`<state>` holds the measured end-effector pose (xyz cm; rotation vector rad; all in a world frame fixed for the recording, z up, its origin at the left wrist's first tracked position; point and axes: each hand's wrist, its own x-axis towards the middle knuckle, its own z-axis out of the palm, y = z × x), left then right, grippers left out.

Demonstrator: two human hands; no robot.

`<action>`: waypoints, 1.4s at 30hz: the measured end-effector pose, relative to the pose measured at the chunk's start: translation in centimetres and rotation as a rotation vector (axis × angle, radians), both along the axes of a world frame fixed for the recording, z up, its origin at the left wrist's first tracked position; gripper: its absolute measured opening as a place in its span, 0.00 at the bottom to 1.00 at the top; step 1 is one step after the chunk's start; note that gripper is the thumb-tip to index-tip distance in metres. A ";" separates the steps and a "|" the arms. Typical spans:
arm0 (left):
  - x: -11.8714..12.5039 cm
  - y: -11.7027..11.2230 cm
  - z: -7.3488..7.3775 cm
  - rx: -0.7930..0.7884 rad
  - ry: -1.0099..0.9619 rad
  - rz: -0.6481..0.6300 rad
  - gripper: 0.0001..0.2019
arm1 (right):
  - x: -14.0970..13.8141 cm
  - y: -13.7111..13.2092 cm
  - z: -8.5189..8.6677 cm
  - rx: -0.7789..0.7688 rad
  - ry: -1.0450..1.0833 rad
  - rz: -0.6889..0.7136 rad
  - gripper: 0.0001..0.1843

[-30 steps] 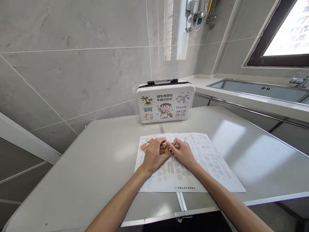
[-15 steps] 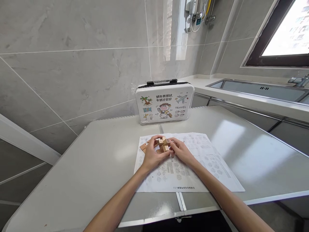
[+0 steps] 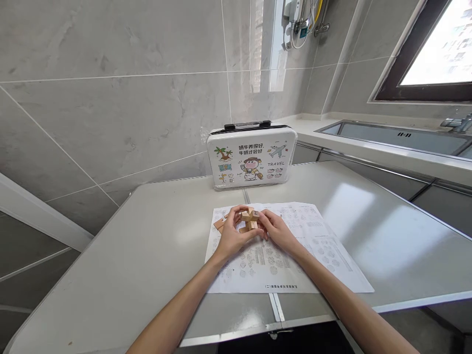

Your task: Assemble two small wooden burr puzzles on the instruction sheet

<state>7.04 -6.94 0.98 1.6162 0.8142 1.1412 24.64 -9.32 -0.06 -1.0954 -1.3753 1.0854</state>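
Between my hands is a wooden interlocking puzzle, built of short notched blocks that cross one another. My left hand curls round its left side, thumb along the near face and fingers over the back. From the right, the fingertips of my right hand pinch the puzzle's right end. Some of the blocks are hidden by my fingers. Behind my left hand lies a flat wooden piece, partly covered. Under everything is a printed instruction sheet with small puzzle diagrams.
A white cartoon carrying case stands upright at the back of the grey table, against the tiled wall. To the right is a counter with a sink and a faucet. The table's front edge is close to my forearms.
The puzzle has turned slightly between my fingers, and its lower block has shifted a little to the left. Both hands stay nearly in place.
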 end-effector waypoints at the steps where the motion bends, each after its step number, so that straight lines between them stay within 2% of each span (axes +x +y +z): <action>1: 0.0 0.0 0.0 0.000 0.005 0.001 0.33 | 0.0 0.0 0.0 0.002 -0.012 -0.002 0.29; 9: 0.0 0.1 0.1 0.016 0.028 -0.061 0.34 | 0.1 0.0 0.2 -0.139 0.084 0.089 0.35; 12: 0.0 0.1 0.1 0.036 0.067 -0.027 0.34 | 0.3 0.3 0.2 -0.165 0.152 0.062 0.35; 15: -0.1 0.1 0.1 0.092 0.190 0.095 0.31 | 0.8 0.7 -0.1 -0.195 0.261 -0.034 0.34; 20: -0.7 0.7 -0.2 0.268 0.449 0.272 0.22 | 2.2 1.7 -1.3 -0.252 0.615 -0.240 0.29; 28: -1.7 1.7 -1.2 0.375 0.662 0.336 0.20 | 4.5 3.1 -3.2 -0.208 0.889 -0.554 0.18; 32: -2.0 2.3 -1.7 0.418 0.717 0.363 0.20 | 5.1 3.3 -3.4 -0.195 1.006 -0.617 0.10; 36: -2.3 2.8 -2.4 0.432 0.750 0.394 0.21 | 5.5 3.3 -3.5 -0.169 1.007 -0.639 0.10; 42: -2.4 3.1 -3.0 0.343 0.738 0.379 0.19 | 5.8 3.4 -3.8 -0.151 1.014 -0.653 0.09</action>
